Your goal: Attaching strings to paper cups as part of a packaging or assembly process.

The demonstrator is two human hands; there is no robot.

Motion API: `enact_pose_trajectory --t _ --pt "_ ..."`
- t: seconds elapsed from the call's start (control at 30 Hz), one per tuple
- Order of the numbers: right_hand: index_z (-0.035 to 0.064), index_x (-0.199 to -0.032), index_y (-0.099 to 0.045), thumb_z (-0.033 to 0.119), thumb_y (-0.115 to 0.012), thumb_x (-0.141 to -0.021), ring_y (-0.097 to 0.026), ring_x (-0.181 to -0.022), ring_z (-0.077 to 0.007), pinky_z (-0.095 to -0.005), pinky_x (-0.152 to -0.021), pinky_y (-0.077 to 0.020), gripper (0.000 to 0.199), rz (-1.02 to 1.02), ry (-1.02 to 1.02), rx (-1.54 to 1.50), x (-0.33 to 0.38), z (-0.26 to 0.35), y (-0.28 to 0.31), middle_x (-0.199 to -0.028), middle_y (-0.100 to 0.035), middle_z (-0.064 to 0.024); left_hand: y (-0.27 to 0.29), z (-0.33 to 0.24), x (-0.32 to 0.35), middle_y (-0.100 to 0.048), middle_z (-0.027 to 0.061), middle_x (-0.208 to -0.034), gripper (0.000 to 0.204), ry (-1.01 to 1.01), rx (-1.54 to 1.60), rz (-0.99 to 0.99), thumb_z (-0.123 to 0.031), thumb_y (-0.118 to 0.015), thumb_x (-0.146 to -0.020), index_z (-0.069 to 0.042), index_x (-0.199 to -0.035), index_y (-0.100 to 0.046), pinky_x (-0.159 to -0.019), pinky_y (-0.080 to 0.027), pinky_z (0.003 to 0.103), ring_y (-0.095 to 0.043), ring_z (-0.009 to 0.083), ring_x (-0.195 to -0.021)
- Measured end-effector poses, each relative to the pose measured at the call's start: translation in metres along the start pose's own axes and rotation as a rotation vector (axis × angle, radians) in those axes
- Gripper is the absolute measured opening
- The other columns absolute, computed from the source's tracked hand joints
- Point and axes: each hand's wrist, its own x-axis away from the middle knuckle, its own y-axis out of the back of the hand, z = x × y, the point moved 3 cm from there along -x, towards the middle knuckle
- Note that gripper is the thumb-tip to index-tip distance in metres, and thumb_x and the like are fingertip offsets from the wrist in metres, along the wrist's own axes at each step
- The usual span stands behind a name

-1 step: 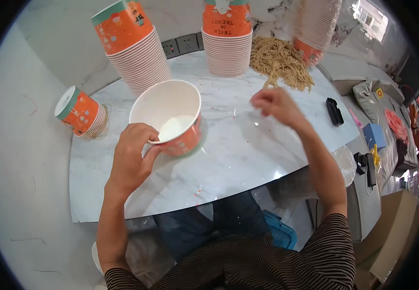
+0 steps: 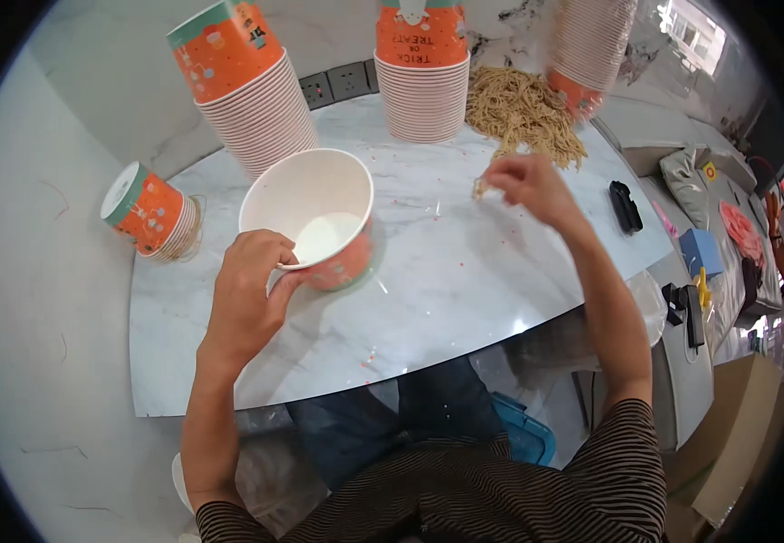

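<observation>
Single paper bucket [image 2: 345,260] stands empty — left hand [image 2: 249,281] clamped on rim, right hand [image 2: 532,188] pinching apparent tan strand [image 2: 479,189], nested stacks [image 2: 422,101] beyond hands seemingly remaining.

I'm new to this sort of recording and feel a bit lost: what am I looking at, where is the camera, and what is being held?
There is no robot here, just a person's two bare hands. The view looks down from a wide fisheye camera worn on the head, so straight edges bend. The left hand grips the rim of an open paper tub, white inside. The right hand seems to pinch a small tan piece. On the marbled table are also orange tub stacks, a heap of tan strands and a small black object.
</observation>
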Motion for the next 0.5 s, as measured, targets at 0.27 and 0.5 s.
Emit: enact_pose_trajectory --t 0.27,0.5 --pt "0.0011 -0.103 -0.075 0.020 -0.079 -0.093 -0.063 -0.071 -0.0115 -0.0300 -0.065 -0.0510 0.022 0.067 -0.092 0.329 -0.012 -0.085 0.042 -0.077 -0.069 -0.0037 -0.030 -0.082 -0.021 -0.063 0.0214 -0.133 0.029 -0.205 -0.275 -0.300 0.002 -0.078 -0.083 -0.003 -0.110 -0.067 -0.112 -0.042 0.054 -0.058 0.0426 -0.128" --pt "0.0004 -0.092 -0.072 0.025 -0.073 -0.093 -0.071 -0.087 -0.0394 -0.0495 -0.079 -0.0549 0.024 0.013 -0.082 0.825 -0.012 -0.066 0.011 -0.094 -0.073 -0.0213 -0.112 -0.101 -0.036 -0.069 0.0159 -0.123 0.028 0.044 0.499 0.132 -0.002 -0.079 -0.087 -0.001 -0.113 -0.068 -0.096 -0.054 0.041 -0.067 0.0297 -0.112"
